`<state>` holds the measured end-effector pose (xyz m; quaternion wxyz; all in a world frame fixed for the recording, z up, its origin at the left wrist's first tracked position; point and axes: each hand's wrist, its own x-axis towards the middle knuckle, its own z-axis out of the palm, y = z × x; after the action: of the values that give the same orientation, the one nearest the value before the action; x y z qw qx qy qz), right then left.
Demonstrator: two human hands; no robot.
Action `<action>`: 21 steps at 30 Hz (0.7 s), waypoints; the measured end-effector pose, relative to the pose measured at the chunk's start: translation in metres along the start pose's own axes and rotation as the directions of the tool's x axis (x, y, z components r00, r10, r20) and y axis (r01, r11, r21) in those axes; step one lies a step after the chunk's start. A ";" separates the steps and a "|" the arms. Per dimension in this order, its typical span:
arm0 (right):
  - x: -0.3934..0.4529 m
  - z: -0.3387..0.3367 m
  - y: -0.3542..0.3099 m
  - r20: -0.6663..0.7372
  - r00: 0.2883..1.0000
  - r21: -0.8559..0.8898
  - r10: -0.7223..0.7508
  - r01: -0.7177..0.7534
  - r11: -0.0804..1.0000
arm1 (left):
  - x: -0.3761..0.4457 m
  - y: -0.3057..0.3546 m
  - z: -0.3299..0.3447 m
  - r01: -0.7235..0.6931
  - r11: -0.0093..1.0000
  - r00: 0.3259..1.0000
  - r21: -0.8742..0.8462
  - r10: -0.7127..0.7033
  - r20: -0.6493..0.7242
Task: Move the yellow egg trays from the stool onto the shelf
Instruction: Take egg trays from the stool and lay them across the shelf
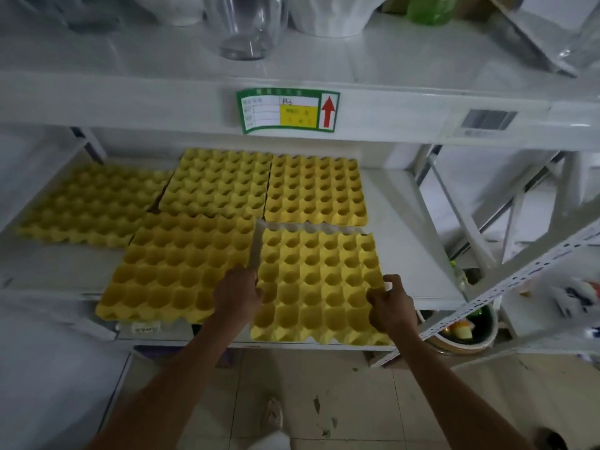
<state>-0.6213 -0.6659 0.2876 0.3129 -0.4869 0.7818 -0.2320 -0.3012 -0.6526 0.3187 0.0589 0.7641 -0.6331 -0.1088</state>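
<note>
**Now: both hands on the front-right egg tray, white shelf**

Both hands grip one yellow egg tray at the front right of the lower shelf board. L hand is closed over the tray's left edge, thumb on top, fingers hidden under/behind. R hand pinches the right edge near the front corner, fingers curled over the rim. The tray's front edge sits at or just past the shelf lip; can't tell whether it's fully resting or slightly lifted.

Just beside it on the left is a second tray, front-left, its corner overhanging the shelf edge a bit. Behind those, 2 more trays: back-middle tray and back-right tray, side by side, nearly touching. A fifth tray lies far left, blurred, angled vs the others. All are empty, cups up. No stool in view.

Shelf is white metal, w/ bare board to the right of the trays. The beam above carries a green-bordered label w/ a red up arrow and a yellow patch; text unreadable. A barcode tag sits further right on the same beam. Upper shelf holds clear glass vessels, white bowls and something green, all cropped.

Below: pale tiled floor w/ dark scuffs. To the right, a perforated white upright slants across, w/ a bowl of mixed items behind it.
</note>
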 end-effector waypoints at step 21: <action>0.034 0.017 -0.014 0.028 0.986 -0.226 -0.164 0.166 0.960 | 0.042 -0.019 0.027 -0.001 0.984 0.993 -0.180 -0.021 -0.120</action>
<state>-0.6119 -0.7034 0.2766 0.2380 -0.5838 0.7587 -0.1639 -0.2820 -0.6883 0.2843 0.1656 0.7640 -0.6122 -0.1190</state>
